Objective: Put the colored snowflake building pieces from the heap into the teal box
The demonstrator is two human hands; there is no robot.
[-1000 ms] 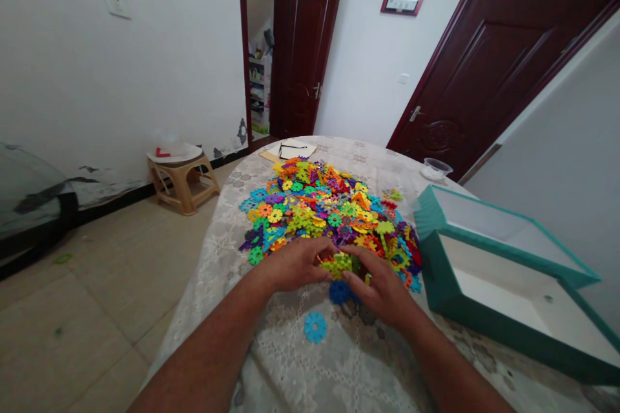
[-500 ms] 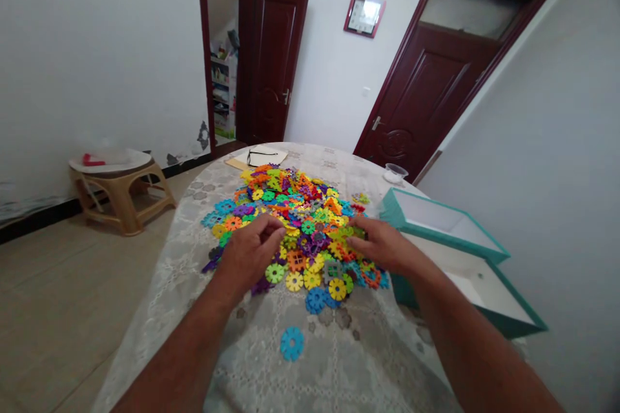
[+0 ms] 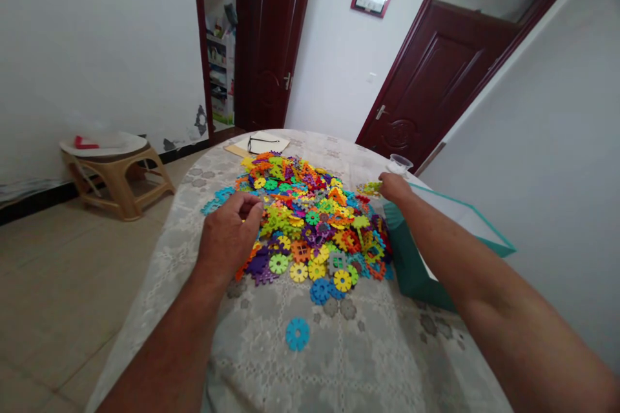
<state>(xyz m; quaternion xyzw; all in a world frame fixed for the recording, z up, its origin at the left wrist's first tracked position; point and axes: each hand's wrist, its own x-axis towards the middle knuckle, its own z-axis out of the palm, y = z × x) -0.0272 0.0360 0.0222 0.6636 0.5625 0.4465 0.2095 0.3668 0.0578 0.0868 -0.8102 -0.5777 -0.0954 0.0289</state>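
Note:
A heap of colourful plastic snowflake building pieces [image 3: 310,219] lies on the table, with round, square and toothed shapes mixed together. My left hand [image 3: 230,229] is over the heap's left edge, fingers curled towards the thumb; what it may hold is hidden. At the far right, my right hand [image 3: 396,188] is stretched out with its fingers closed, right beside a small yellow-green cluster of pieces [image 3: 368,188]. Whether it grips that cluster is not clear. A single blue snowflake piece [image 3: 297,334] lies apart, nearer to me.
A teal box [image 3: 419,271] with a white inside stands right of the heap, partly behind my right forearm. Beyond it is a clear plastic bowl [image 3: 401,163]. Glasses [image 3: 261,141] rest on paper at the far left of the patterned tablecloth [image 3: 358,361]. A stool [image 3: 121,181] stands left.
My right hand has moved from the heap's right side farther out to the small cluster. My left hand has shifted slightly left. The view has tilted downward a little.

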